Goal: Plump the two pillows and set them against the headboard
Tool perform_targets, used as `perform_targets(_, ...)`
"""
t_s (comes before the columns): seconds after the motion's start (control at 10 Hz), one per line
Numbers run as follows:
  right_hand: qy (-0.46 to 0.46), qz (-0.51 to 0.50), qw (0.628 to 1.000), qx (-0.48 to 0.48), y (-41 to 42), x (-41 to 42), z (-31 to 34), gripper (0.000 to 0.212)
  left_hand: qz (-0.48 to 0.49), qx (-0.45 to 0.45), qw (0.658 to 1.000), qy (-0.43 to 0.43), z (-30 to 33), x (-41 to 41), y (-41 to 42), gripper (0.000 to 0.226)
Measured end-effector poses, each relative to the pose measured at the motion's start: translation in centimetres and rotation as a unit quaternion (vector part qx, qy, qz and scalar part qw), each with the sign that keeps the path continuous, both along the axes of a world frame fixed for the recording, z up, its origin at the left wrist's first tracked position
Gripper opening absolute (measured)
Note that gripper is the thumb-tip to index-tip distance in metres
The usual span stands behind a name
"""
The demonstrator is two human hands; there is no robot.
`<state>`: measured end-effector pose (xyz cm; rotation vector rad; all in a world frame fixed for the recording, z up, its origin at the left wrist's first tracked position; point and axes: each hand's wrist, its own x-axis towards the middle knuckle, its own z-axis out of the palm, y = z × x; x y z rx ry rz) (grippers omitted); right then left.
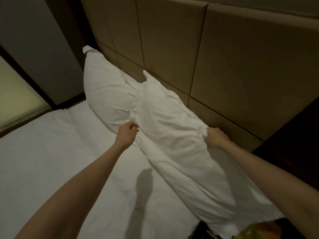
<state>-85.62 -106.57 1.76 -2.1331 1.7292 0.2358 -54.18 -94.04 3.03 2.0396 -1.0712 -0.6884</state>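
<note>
While your right hand (216,137) bunches the rumpled near pillow (181,144) by the headboard (224,66), your left hand (128,133) curls loosely at its edge; the far pillow (105,90) leans plump beside open bed (51,152).

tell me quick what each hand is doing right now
Left hand: curled at the near pillow's left edge, grip unclear.
Right hand: closed on its right edge.
</note>
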Motion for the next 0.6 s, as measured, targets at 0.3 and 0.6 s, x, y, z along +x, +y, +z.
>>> perform_targets(0.3, -0.127, -0.005, 0.951, -0.281, 0.3, 2.0, 4.4, 0.012, -0.012, 0.004, 1.000, -0.025, 1.1, 3.0, 1.0, 0.025)
perform_targets(0.6, -0.045, -0.027, 0.977, -0.207, 2.3, 5.3, 4.2, 0.027, -0.036, 0.023, 0.999, -0.033, 0.5, 6.3, 3.7, 0.023)
